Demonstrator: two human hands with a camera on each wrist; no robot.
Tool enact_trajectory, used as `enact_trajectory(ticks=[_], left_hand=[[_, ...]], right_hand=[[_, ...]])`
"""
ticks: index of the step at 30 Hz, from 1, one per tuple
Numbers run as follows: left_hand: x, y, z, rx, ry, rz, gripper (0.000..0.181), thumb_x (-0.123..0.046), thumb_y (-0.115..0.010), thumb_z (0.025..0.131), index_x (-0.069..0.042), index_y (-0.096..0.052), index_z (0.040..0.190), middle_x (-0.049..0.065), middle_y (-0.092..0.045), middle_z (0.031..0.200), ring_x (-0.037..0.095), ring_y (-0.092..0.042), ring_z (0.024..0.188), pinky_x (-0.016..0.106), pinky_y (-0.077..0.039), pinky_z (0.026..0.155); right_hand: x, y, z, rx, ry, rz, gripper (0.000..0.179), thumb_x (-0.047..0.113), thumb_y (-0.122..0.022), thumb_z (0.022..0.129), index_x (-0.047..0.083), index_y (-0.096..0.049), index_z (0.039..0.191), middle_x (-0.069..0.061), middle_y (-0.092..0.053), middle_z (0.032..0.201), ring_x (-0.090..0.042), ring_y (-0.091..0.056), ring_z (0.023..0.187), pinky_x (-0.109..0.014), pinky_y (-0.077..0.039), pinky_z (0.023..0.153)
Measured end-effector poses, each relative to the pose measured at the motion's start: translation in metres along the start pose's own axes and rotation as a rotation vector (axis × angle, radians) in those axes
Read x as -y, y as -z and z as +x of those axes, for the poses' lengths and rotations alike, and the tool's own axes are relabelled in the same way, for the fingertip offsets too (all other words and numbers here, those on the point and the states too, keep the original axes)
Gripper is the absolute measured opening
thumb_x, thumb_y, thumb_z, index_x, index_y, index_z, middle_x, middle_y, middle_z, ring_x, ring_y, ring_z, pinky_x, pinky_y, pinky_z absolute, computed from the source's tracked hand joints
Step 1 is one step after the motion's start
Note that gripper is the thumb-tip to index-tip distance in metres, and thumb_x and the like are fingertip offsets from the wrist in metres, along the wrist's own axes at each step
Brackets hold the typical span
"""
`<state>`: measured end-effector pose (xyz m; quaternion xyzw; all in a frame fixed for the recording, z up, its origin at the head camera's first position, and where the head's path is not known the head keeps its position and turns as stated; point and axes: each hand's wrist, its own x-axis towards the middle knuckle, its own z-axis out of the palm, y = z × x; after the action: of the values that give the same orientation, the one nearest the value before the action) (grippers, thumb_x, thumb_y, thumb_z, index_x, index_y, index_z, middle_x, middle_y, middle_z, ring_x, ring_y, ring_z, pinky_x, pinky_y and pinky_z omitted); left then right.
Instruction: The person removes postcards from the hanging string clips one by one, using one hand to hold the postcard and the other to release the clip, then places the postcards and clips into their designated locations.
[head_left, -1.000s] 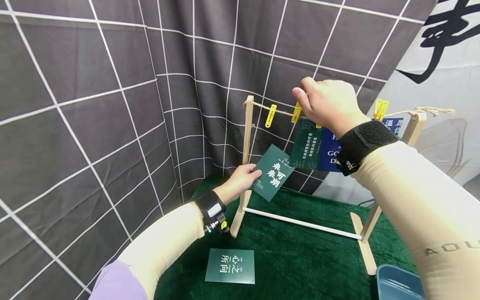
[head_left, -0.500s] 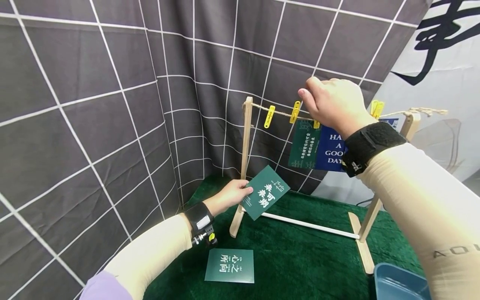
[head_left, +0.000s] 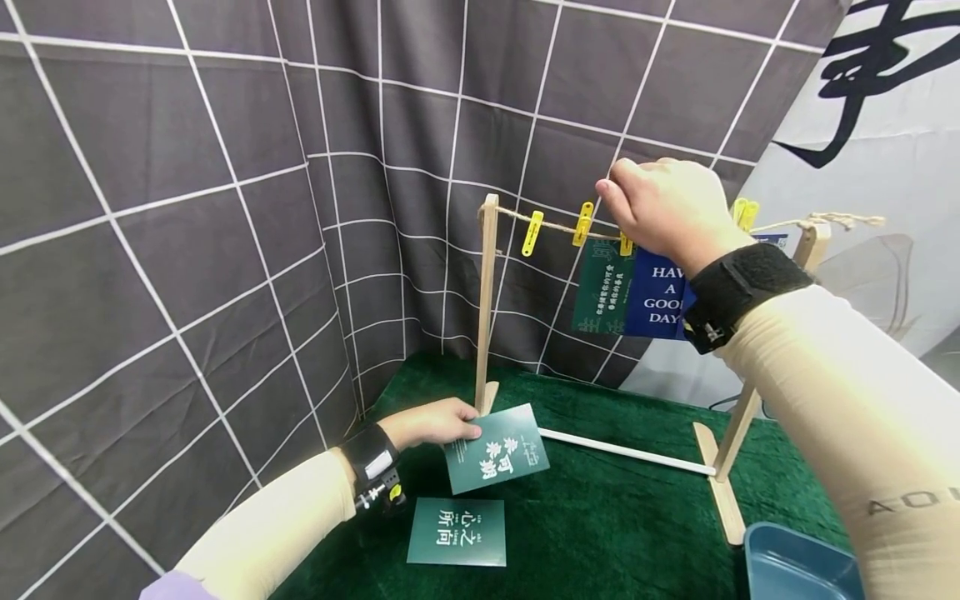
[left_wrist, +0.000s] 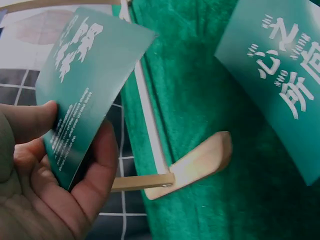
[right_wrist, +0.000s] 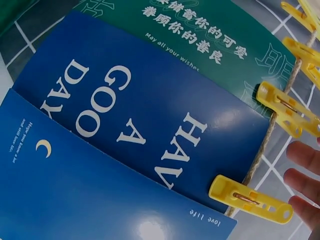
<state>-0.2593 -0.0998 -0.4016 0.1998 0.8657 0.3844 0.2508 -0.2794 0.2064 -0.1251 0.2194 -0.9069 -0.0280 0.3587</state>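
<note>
My left hand (head_left: pixel 442 421) pinches a green card (head_left: pixel 498 450) with white characters by its edge, thumb on the printed face. It hangs just above another green card (head_left: pixel 456 533) lying on the green cloth. My right hand (head_left: pixel 667 200) is raised at the rope, loosely bent. In the right wrist view its fingertips (right_wrist: pixel 302 175) are beside a yellow clothespin (right_wrist: pixel 250 199), and nothing shows between them. From the rope hang a green card (right_wrist: pixel 200 45), a dark blue card (right_wrist: pixel 125 95) reading "HAVE A GOOD DAY", and a blue card (right_wrist: pixel 100 185) with a moon.
The wooden rack has a left post (head_left: pixel 486 308), a white crossbar (head_left: pixel 630 452) and a right foot (head_left: pixel 718 483). More yellow clothespins (head_left: pixel 532 233) sit along the rope. A blue tray (head_left: pixel 806 567) stands at the lower right. A dark gridded curtain (head_left: pixel 225 250) hangs behind and left.
My left hand has come down and left from beside the hanging cards, bringing its green card close above the one on the cloth and turning it flatter. My right hand has barely moved.
</note>
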Motion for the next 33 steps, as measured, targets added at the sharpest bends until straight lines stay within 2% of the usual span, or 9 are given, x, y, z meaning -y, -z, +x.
enact_trajectory(ticks=[8,13,16,19,25,30,33], left_hand=[[0.021,-0.01,-0.009,0.105,0.049,0.177,0.013,-0.016,-0.061,0.1,-0.011,-0.069,0.091,0.001,-0.063,0.085,0.016,-0.059,0.077,0.034,-0.054,0.066],[0.036,-0.021,-0.015,0.166,0.101,0.225,0.014,-0.016,-0.062,0.1,-0.012,-0.071,0.089,-0.001,-0.065,0.081,0.013,-0.06,0.073,0.03,-0.049,0.062],[0.042,-0.028,-0.018,0.18,0.129,0.253,0.013,-0.016,-0.063,0.099,-0.013,-0.07,0.088,-0.001,-0.064,0.081,0.013,-0.059,0.072,0.029,-0.048,0.06],[0.046,-0.036,-0.021,0.159,0.131,0.296,0.015,-0.017,-0.067,0.096,-0.013,-0.066,0.082,-0.002,-0.061,0.078,0.013,-0.058,0.07,0.029,-0.049,0.056],[0.05,-0.049,-0.023,0.073,0.12,0.372,0.02,-0.017,-0.073,0.092,-0.014,-0.061,0.076,-0.002,-0.058,0.074,0.013,-0.057,0.064,0.029,-0.051,0.051],[0.054,-0.057,-0.023,0.014,0.112,0.505,0.025,-0.021,-0.078,0.088,-0.015,-0.059,0.072,-0.002,-0.055,0.066,0.013,-0.054,0.051,0.026,-0.047,0.043],[0.056,-0.061,-0.021,-0.012,0.112,0.597,0.024,-0.025,-0.08,0.085,-0.013,-0.061,0.078,-0.001,-0.056,0.068,0.014,-0.055,0.053,0.03,-0.049,0.049]], right_hand=[[0.004,-0.003,0.001,0.101,0.091,0.055,0.035,0.038,-0.037,0.109,0.011,-0.06,0.106,-0.013,-0.068,0.089,-0.037,-0.064,0.101,-0.057,-0.051,0.078],[0.004,-0.003,-0.001,0.085,0.097,0.058,0.033,0.036,-0.039,0.108,0.012,-0.06,0.103,-0.011,-0.066,0.084,-0.036,-0.063,0.098,-0.056,-0.05,0.076],[0.002,-0.002,-0.002,0.072,0.093,0.054,0.033,0.037,-0.04,0.108,0.011,-0.06,0.103,-0.011,-0.066,0.084,-0.036,-0.063,0.096,-0.055,-0.05,0.076],[0.001,-0.001,-0.002,0.069,0.089,0.051,0.034,0.037,-0.04,0.108,0.01,-0.059,0.103,-0.012,-0.065,0.084,-0.035,-0.063,0.093,-0.053,-0.05,0.075],[0.0,-0.002,-0.002,0.065,0.095,0.05,0.032,0.037,-0.04,0.108,0.01,-0.058,0.104,-0.012,-0.063,0.085,-0.034,-0.062,0.091,-0.052,-0.05,0.075],[-0.002,-0.003,-0.003,0.04,0.1,0.046,0.032,0.036,-0.041,0.108,0.01,-0.056,0.103,-0.012,-0.061,0.083,-0.034,-0.06,0.088,-0.052,-0.049,0.073],[-0.003,-0.003,-0.003,0.023,0.1,0.043,0.031,0.036,-0.041,0.107,0.009,-0.056,0.102,-0.012,-0.06,0.083,-0.034,-0.06,0.087,-0.052,-0.049,0.072]])
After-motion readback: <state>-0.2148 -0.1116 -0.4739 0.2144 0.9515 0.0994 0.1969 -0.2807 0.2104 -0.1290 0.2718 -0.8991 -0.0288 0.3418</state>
